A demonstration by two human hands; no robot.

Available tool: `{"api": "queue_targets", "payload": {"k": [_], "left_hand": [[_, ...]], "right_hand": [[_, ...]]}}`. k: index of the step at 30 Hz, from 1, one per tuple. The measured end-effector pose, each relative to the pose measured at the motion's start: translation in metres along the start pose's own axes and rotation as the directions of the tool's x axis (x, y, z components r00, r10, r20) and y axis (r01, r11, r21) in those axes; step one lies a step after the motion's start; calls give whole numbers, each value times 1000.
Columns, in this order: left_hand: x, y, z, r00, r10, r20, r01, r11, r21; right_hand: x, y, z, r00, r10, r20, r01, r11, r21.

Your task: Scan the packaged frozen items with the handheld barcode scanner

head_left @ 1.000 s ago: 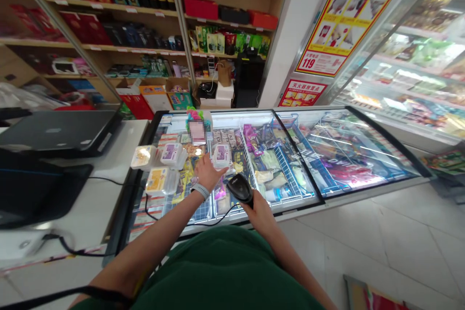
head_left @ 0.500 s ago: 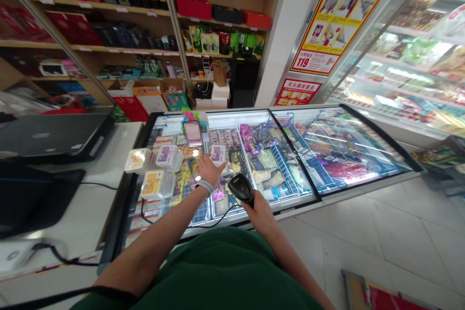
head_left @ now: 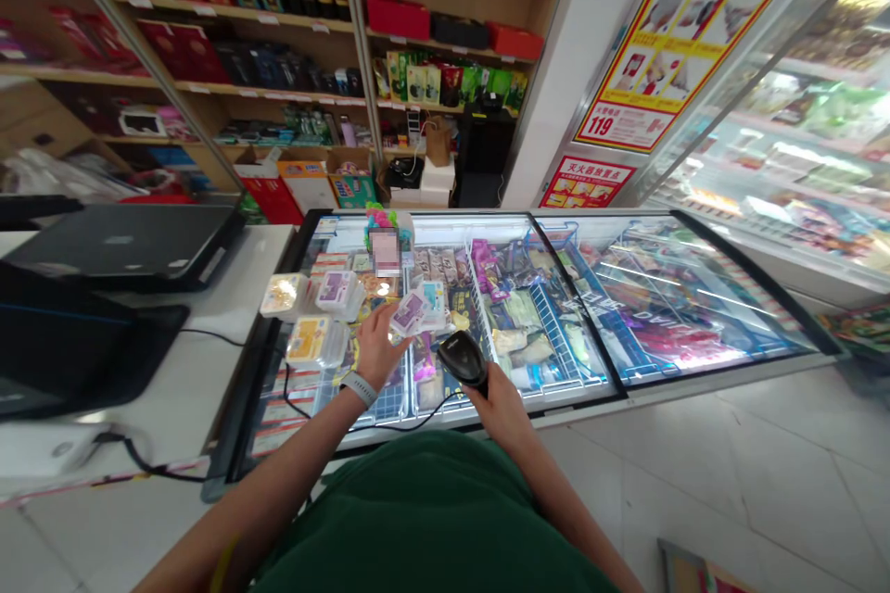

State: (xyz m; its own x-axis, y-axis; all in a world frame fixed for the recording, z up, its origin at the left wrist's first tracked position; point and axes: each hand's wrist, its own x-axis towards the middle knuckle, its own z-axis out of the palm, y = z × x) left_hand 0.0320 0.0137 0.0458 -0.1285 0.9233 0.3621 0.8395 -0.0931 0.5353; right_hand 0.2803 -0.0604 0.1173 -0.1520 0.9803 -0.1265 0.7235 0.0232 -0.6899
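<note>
My left hand (head_left: 376, 347), with a pale watch band at the wrist, has its fingers and thumb at the near left side of a clear plastic food box with a purple label (head_left: 410, 311). That box is tilted above the freezer glass. Just behind and right of it is a similar box with a teal label (head_left: 435, 297). My right hand (head_left: 502, 403) is wrapped round the handle of a black barcode scanner (head_left: 463, 359), its head pointing up and left toward the boxes. A black cord runs left from the scanner over the glass.
On the freezer's left end stand another purple-labelled box (head_left: 336, 291), an orange-labelled box (head_left: 311, 341) and a yellowish box (head_left: 283, 294). A phone-like thing with a colourful fringe (head_left: 385, 250) is behind them. The chest freezer (head_left: 632, 384) borders a white counter (head_left: 259, 287) with a black machine.
My left hand has drawn the purple-labelled box slightly left and tilted it; the teal-labelled box now shows behind it. My right hand keeps the scanner nearly in place. The view has shifted slightly.
</note>
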Motion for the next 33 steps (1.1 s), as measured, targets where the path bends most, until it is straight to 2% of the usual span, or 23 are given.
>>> {"api": "queue_targets", "payload": {"k": [4, 11, 18, 26, 28, 30, 31, 33], "left_hand": [[-21, -8, -17, 995, 84, -47, -82, 995, 50], [-41, -10, -40, 988, 109, -113, -103, 993, 54], [-48, -16, -44, 986, 78, -144, -71, 996, 57], [-49, -17, -40, 990, 41, -133, -39, 999, 24], [-49, -17, -38, 992, -12, -128, 8, 1000, -26], [-51, -19, -34, 987, -126, -104, 115, 988, -99], [-52, -21, -31, 972, -224, -73, 212, 966, -147], [-56, -26, -23, 891, -454, 17, 446, 866, -225]], "right_hand": [[0, -15, -1, 995, -79, 53, 78, 996, 33], [1, -42, 1, 968, -193, 160, 193, 981, 15], [4, -46, 6, 955, -204, 216, 212, 977, -15], [5, -44, 6, 954, -215, 211, 222, 975, -10], [5, -43, 5, 957, -204, 206, 210, 978, -4], [6, -42, 5, 960, -192, 205, 196, 981, 1], [7, -42, 5, 961, -187, 205, 191, 982, 2], [7, -41, 5, 962, -183, 204, 187, 982, 2]]}}
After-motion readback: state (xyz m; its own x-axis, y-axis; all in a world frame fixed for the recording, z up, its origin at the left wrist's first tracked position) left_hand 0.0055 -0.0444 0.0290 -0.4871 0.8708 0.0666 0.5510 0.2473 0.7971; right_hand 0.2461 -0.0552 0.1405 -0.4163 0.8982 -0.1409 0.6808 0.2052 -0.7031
